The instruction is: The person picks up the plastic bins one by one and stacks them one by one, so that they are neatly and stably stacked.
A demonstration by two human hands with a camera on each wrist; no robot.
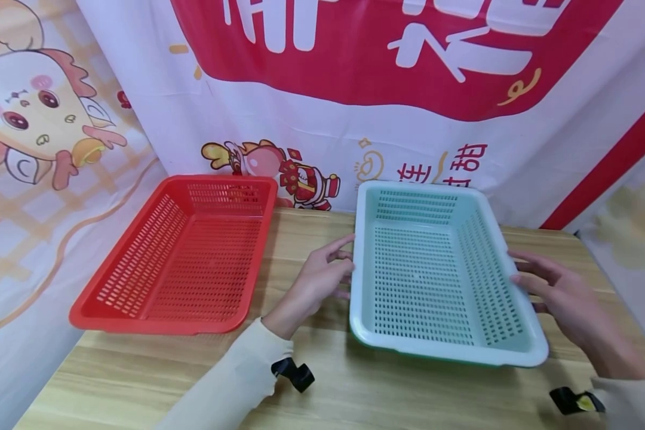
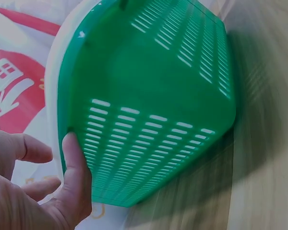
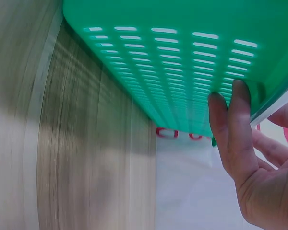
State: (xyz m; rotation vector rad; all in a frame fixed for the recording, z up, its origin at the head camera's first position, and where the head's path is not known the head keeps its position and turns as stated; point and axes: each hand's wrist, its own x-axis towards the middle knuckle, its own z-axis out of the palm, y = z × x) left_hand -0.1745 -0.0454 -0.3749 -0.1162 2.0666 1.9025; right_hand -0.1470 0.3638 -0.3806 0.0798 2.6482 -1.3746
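Note:
A pale mint basket (image 1: 416, 275) with slotted sides sits in a green basket (image 2: 134, 81), whose outer wall shows in both wrist views. My left hand (image 1: 322, 272) is at its left rim with fingers spread. In the left wrist view one fingertip (image 2: 73, 143) touches the green wall under the rim, while the thumb side stays outside it. At the opposite rim is my right hand (image 1: 561, 292). Two of its straight fingers (image 3: 237, 115) rest against the slotted green wall in the right wrist view. The thumb lies by the pale rim.
To the left, a red slotted basket (image 1: 209, 269) stands on the wooden table (image 1: 322, 382). Printed cloth (image 1: 301, 131) hangs along the back, with another patterned cloth (image 1: 43, 239) on the left. Black straps are on both wrists.

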